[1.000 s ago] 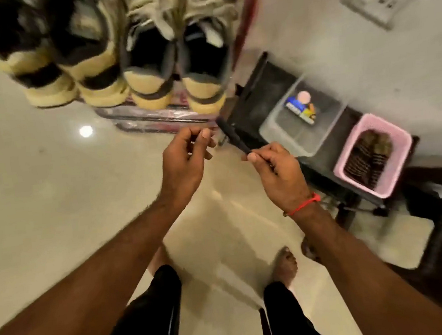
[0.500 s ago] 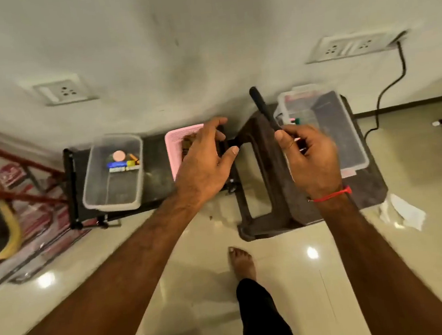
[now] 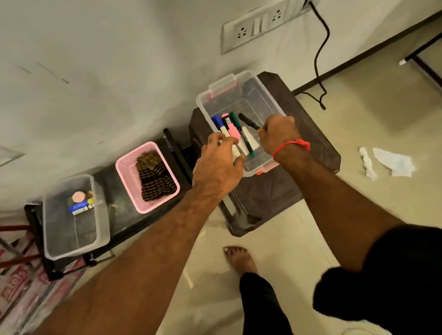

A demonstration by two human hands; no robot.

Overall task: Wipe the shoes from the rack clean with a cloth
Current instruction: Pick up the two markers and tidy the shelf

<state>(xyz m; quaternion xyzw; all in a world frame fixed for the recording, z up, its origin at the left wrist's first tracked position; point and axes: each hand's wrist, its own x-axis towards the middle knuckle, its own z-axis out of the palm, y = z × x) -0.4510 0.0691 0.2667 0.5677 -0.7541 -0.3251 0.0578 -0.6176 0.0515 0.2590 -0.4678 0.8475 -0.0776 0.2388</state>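
Lowering the black marker (image 3: 249,122) gripped in the right hand (image 3: 279,134), lay it flat beside the pens in the clear box (image 3: 267,97); left hand (image 3: 218,165) hovers loose, empty.

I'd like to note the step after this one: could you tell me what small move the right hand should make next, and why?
Probably lower and release the black marker into the clear box: the right hand grips it just over the box, where other markers already lie, and the left hand hovers at the box's near edge.
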